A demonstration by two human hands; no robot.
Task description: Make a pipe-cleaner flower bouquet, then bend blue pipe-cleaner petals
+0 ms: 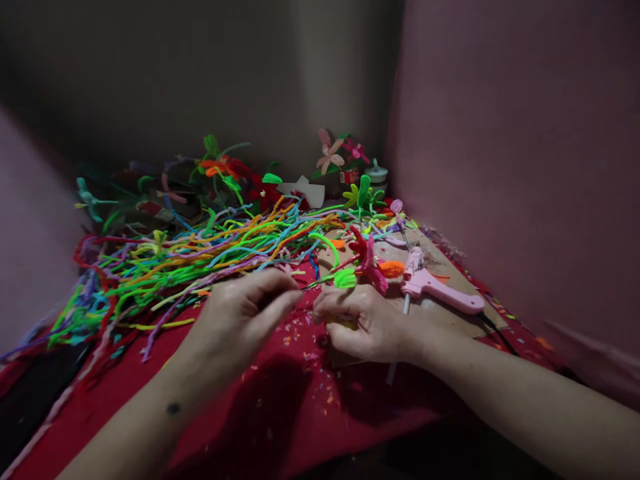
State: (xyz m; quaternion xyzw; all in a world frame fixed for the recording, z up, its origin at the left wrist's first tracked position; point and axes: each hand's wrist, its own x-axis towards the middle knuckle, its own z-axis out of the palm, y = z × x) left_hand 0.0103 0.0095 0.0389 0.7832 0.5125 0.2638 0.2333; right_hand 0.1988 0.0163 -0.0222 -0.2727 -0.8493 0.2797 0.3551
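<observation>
My left hand [255,303] pinches the end of a thin stem between thumb and fingertips. The stem belongs to a pipe-cleaner flower [370,263] with red and pink fuzzy petals, lying out to the right. A bright green fuzzy leaf [345,278] sits along the stem, just above my right hand. My right hand [363,323] is closed beside the stem, its fingers curled around something yellowish, mostly hidden in the palm. An orange fuzzy piece [391,269] shows directly behind the flower.
A pink glue gun [443,290] rests on a cardboard sheet [430,320] at right, its cord trailing off. Loose pipe cleaners [225,247] in many colours heap at left. Finished flowers [330,157] and a lidded jar [376,177] stand behind. Scraps dot the red cloth [280,400]; walls enclose it.
</observation>
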